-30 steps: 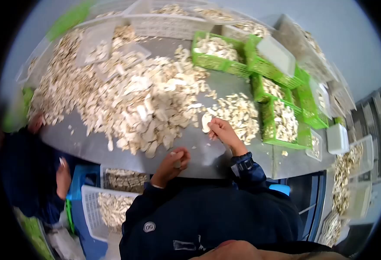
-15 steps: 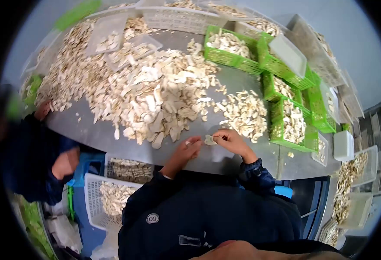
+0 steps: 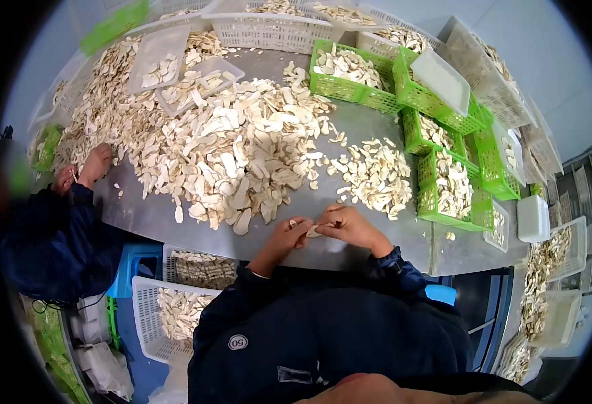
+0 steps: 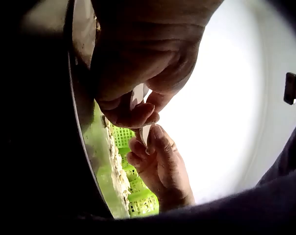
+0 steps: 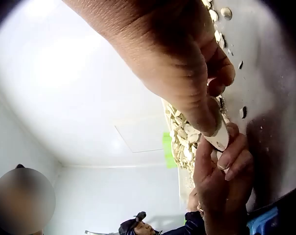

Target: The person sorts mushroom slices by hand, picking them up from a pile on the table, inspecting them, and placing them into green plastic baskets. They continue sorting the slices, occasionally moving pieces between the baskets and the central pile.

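My right hand [image 3: 351, 227] pinches a pale dried slice [image 5: 219, 138] with brownish edges between thumb and fingers. Opposite it, my left hand [image 3: 288, 237] has its fingertips at the same slice, so the hands meet just over the table's near edge. A second whitish piece [image 4: 137, 96] shows inside the curled fingers of the left hand in the left wrist view, mostly covered by them. Beyond the hands spreads a big heap of similar slices [image 3: 232, 158], and a smaller pile [image 3: 375, 176] lies to its right.
Green baskets [image 3: 356, 91] of slices line the right side of the metal table [image 3: 350, 124]. White crates [image 3: 276, 34] stand along the back. A white basket [image 3: 149, 323] sits below the near edge at left. Another person's hand [image 3: 96, 163] is at the heap's left end.
My right hand brought a slice from beside the smaller pile back toward me, and it now meets the left hand. The other person's hand moved up to the heap.
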`<state>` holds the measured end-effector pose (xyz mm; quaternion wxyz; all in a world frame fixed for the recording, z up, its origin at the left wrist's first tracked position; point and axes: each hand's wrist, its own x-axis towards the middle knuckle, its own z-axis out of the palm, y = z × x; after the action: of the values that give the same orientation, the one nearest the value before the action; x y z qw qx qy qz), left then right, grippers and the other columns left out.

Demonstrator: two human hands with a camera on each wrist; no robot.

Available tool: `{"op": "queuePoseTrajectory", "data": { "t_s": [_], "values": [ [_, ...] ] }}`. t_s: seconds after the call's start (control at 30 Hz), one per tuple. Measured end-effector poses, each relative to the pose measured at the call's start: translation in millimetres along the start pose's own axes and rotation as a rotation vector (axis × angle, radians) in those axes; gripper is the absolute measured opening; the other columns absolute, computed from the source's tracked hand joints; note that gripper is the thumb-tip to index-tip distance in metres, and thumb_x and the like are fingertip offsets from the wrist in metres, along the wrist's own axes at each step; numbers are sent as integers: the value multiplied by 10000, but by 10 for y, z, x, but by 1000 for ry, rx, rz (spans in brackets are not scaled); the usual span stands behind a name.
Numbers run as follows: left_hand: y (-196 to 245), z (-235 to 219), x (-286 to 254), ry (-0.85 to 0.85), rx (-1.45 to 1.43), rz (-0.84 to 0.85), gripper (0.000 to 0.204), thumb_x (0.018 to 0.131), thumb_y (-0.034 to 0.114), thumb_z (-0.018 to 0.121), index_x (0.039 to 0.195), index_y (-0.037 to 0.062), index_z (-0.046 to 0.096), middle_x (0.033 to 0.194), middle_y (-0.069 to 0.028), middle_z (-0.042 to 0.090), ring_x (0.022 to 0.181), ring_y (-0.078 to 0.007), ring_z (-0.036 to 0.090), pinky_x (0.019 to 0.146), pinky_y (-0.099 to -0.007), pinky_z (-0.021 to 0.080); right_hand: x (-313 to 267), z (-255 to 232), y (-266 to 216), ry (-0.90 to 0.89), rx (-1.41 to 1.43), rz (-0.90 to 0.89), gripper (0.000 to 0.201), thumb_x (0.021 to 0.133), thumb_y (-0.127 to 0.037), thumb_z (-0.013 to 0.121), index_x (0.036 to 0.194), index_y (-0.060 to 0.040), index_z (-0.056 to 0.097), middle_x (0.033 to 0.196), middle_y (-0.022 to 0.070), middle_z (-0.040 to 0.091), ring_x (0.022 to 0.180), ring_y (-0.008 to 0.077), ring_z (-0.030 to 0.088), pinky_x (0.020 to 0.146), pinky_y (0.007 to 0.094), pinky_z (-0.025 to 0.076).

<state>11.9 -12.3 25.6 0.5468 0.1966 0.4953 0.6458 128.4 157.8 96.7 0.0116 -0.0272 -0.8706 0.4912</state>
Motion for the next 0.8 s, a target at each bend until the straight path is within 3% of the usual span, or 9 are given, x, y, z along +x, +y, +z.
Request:
{"op": "queuePoseTrajectory", "data": {
  "t_s": [0.23,0.33,0.37,0.4,0.43,0.5,0.6,0.7,0.8],
  "values": [
    [-18,-18,-21,57,-8,-9,218,952,236,577,924,28,636,641,19,508,535,-54,428,491,-211,323,-267,-633,177,235,332,324,240,914,-197,663,1070,-16,685,829,-15,640,710,43,539,609,234,449],
    [80,66,-67,84,24,31,201,956,199,541,977,6,594,633,8,463,539,-65,396,504,-215,309,-390,-1302,336,876,416,144,104,927,-85,556,879,-53,642,705,-33,557,621,60,511,554,208,395],
    [47,61,-44,79,9,50,198,955,190,537,1001,5,590,639,9,464,545,-64,394,507,-214,308,-530,-1638,469,931,245,71,105,933,-60,530,869,-70,613,705,-17,543,655,87,529,584,197,414],
    [0,50,-16,79,-7,68,199,953,181,532,1026,4,586,644,10,465,552,-63,391,509,-214,308,-499,-1846,498,1075,656,-164,109,941,-118,562,849,-78,604,652,-18,520,584,71,490,572,170,415],
    [-28,52,-9,83,-21,85,203,952,173,528,1050,3,581,650,10,465,558,-62,389,512,-214,307,-398,-1959,384,1400,1047,-162,92,960,-132,561,906,-65,594,696,-15,532,591,67,490,572,169,425],
    [-33,73,-16,98,-18,89,197,952,150,513,1064,3,581,670,13,464,567,-61,384,516,-212,303,-396,-2055,490,1394,1189,-214,109,978,-149,540,933,-58,582,713,-22,527,602,57,497,559,175,440],
    [-53,55,-23,95,-45,115,194,954,128,495,1078,4,579,695,11,469,568,-59,381,519,-211,296,-281,-1744,643,1047,1172,-86,89,955,-136,570,959,-51,596,722,-24,541,604,54,511,521,182,429],
    [16,3,-88,26,-9,122,215,965,160,508,1109,15,575,670,21,477,567,-52,385,519,-210,303,48,-1192,403,890,814,203,146,945,-149,572,1025,-41,629,689,-36,513,560,58,462,514,197,384],
    [-65,-122,-82,-83,-214,87,224,980,189,511,1126,29,568,705,12,513,580,-56,395,532,-214,319,347,-719,587,526,232,187,220,938,-190,587,1061,-19,652,705,-31,561,618,54,487,550,211,397]
  ]
}}
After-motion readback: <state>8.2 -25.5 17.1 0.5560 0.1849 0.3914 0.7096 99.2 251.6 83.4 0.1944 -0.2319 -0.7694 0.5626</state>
